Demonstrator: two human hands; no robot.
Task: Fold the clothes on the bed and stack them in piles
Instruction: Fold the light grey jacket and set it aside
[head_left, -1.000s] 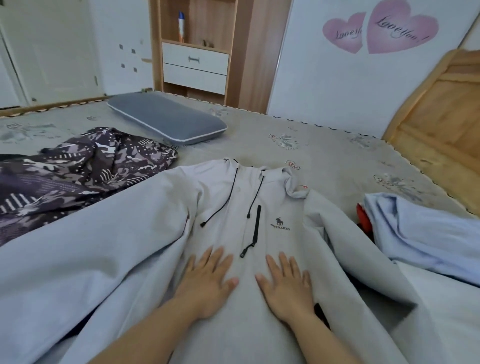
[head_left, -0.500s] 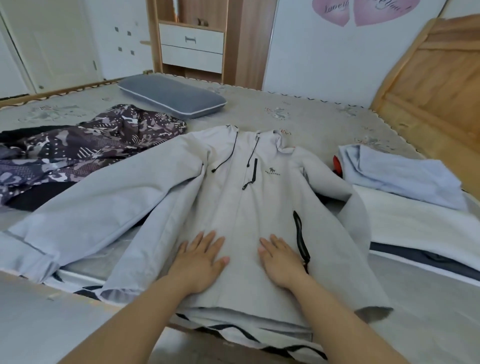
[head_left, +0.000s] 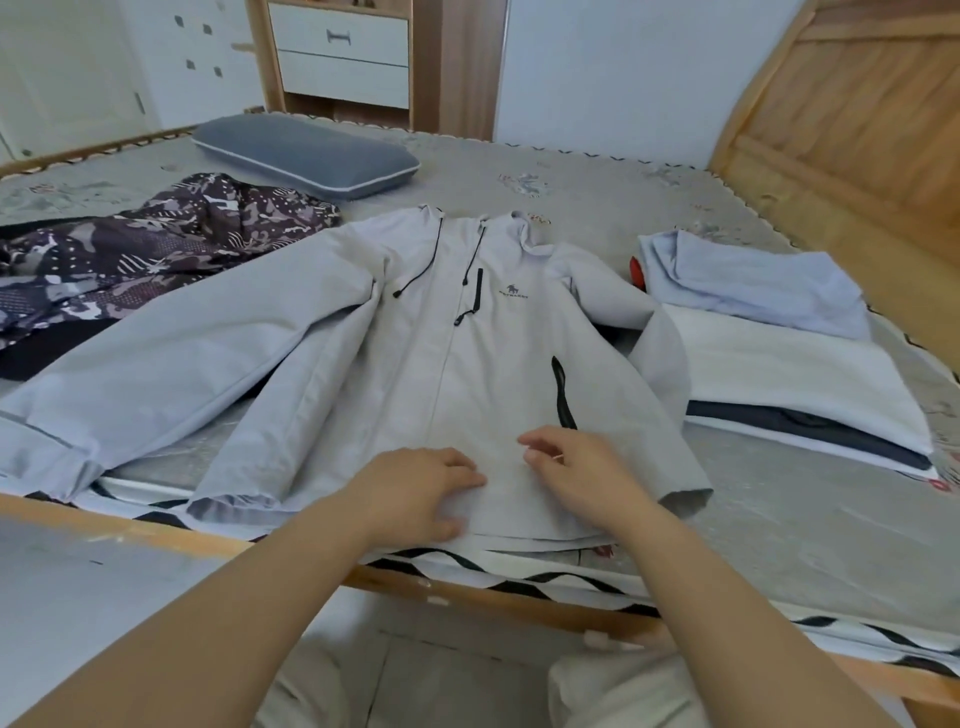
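Note:
A light grey hooded jacket (head_left: 467, 364) lies front-up on the bed, zipped, with its left sleeve spread out to the left and its right sleeve bent down along its side. My left hand (head_left: 415, 493) rests on the jacket just above the hem, fingers bent loosely onto the cloth. Beside it my right hand (head_left: 582, 467) hovers over the lower front near the black pocket zip, its fingers loosely curled and holding nothing. At the right stands a pile of folded clothes: a light blue garment (head_left: 753, 286) on a white one (head_left: 779, 374) on a dark one (head_left: 779, 423).
A dark patterned garment (head_left: 156, 249) lies crumpled at the left. Behind it is a grey pillow (head_left: 306, 153). Something red (head_left: 636, 270) peeks out by the pile. The wooden headboard (head_left: 857, 130) rises at the right; the bed's wooden edge (head_left: 156, 535) runs below the hem.
Both hands slid down the jacket's front toward the hem. They lay flat before; now their fingers are curled and the right hand has lifted. My view has pulled back and tilted down.

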